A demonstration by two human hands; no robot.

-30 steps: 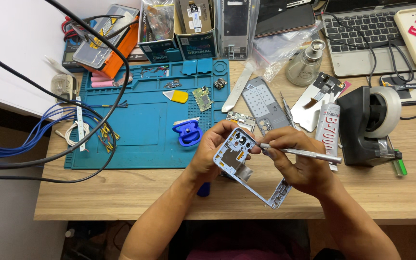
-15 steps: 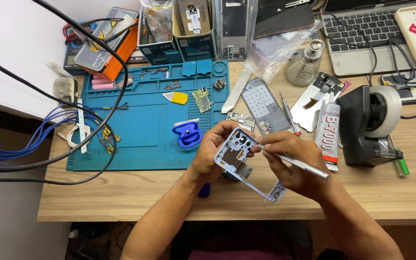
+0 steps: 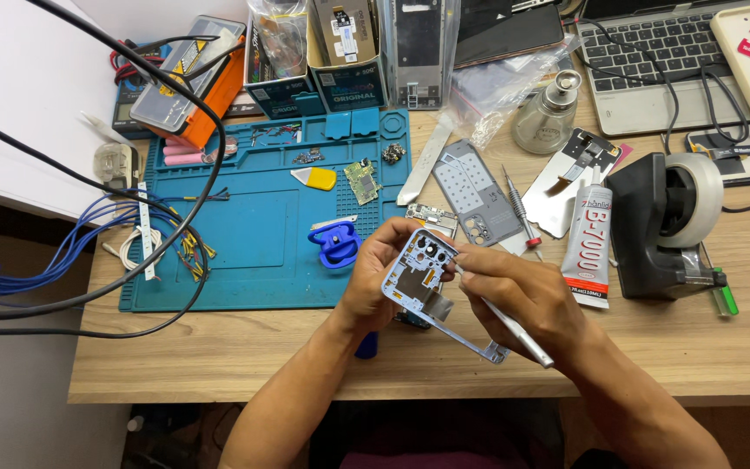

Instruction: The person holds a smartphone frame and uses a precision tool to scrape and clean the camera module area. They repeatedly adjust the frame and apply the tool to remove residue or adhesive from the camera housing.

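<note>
Two hands gripped one job: the left hand [image 3: 373,276] clasped a pale blue stripped phone frame [image 3: 427,287] above the wooden desk edge [image 3: 219,347], the right hand [image 3: 514,295] pinching slim metal tweezers [image 3: 514,330] at its camera end. Disassembly looked advanced; parts lay beyond, bare desk nearer.

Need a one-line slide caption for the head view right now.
Left hand holds a phone mid-frame while right hand works tweezers on it, beside a blue repair mat.
</note>
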